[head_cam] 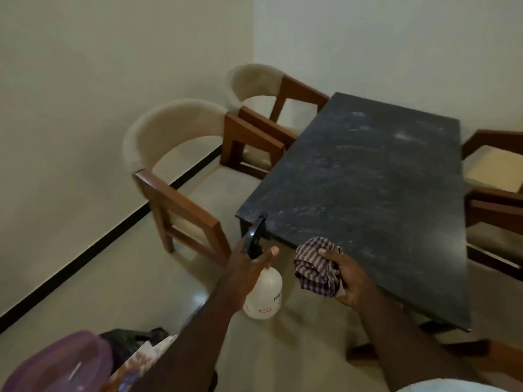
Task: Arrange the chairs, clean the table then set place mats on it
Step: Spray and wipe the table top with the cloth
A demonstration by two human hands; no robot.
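The dark stone worktop (368,193) stands right of centre, its long side running from near to far, its surface bare and marked all over with pale dusty streaks and smears. Its near left corner sits just beyond the two hands.

The left hand (249,267) is wrapped around the black trigger head of a white spray bottle (264,295), thumb stretched out over the neck, the nozzle pointing up toward the worktop's near corner. The bottle hangs over the floor, just short of the worktop edge, and carries a small label low on its side that is too blurred to read. The right hand (346,278) is closed around a bunched checked cloth (317,267), brown and pale stripes, the thumb pressing on top of the wad. The cloth is held just beside the near edge of the worktop, not touching it as far as can be seen.

Along the left side of the worktop stand two chairs with curved cream backs and brown wooden frames: the near chair (175,165) stands a little out from the edge, and the far chair (263,91) has its arms reaching the worktop's edge. On the right side, a third chair (495,171) shows its pale seat and wooden arm at the edge of view.

At the near left corner of the view lie a purple plastic lid (59,366) and a black bag (130,343), blurred. The floor (113,278) is pale and glossy, with a black skirting strip along the cream wall (85,80).
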